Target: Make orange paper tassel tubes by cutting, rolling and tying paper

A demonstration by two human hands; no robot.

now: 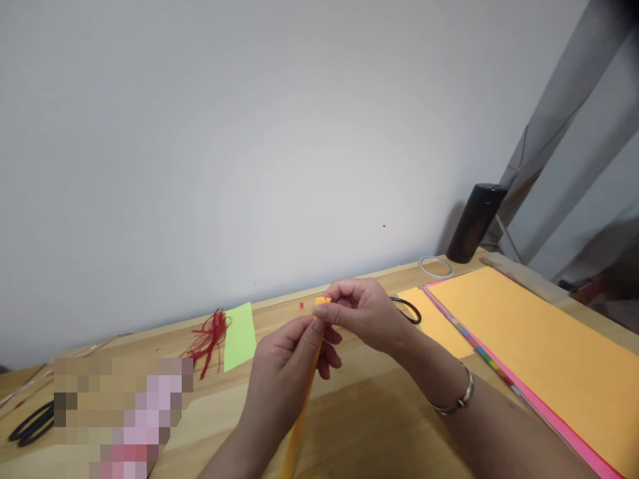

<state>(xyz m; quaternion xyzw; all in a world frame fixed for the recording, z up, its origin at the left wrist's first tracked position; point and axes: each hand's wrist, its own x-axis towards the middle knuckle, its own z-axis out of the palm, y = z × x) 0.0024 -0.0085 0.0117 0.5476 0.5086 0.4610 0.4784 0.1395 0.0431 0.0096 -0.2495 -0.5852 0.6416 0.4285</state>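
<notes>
Both of my hands meet over the middle of a wooden table [379,426], pinching the top end of a long orange paper strip [299,426]. My left hand [287,369] grips the strip from below with thumb and fingers closed. My right hand [362,309], with a silver bangle on its wrist, is closed on the strip's folded tip [322,301]. The strip runs down toward me and out of the bottom of the view.
A stack of orange and pink paper sheets [539,352] lies at the right. A green paper slip [239,336] and red threads [210,339] lie at the back left. Black scissors [32,422] sit far left. A black cylinder [474,223] and a tape ring [436,267] stand by the wall.
</notes>
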